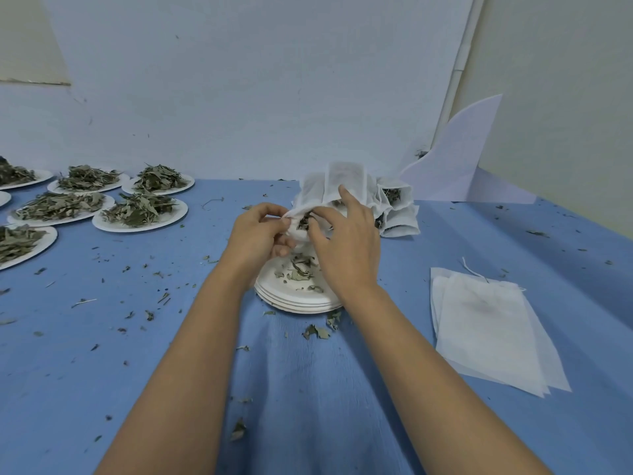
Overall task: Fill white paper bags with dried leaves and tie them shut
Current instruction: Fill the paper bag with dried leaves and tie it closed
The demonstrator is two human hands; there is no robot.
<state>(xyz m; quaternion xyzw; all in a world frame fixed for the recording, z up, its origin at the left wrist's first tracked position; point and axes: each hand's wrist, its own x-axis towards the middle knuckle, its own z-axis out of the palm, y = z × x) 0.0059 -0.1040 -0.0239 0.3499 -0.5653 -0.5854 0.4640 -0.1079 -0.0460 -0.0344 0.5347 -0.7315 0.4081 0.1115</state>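
Observation:
A white paper bag (298, 223) with dried leaves showing in its mouth is held above a stack of white paper plates (298, 298). My left hand (257, 236) pinches the bag's left rim. My right hand (346, 241) holds the right side of the opening, its index finger raised against the bags behind. A few dried leaves (299, 267) lie on the top plate. Filled white bags (394, 207) stand in a cluster just behind my hands. Flat empty bags (493, 327) lie stacked at the right.
Several paper plates heaped with dried leaves (137, 209) sit at the left on the blue cloth (308, 389). Leaf crumbs are scattered over the cloth. A white board (459, 159) leans against the wall at the back right.

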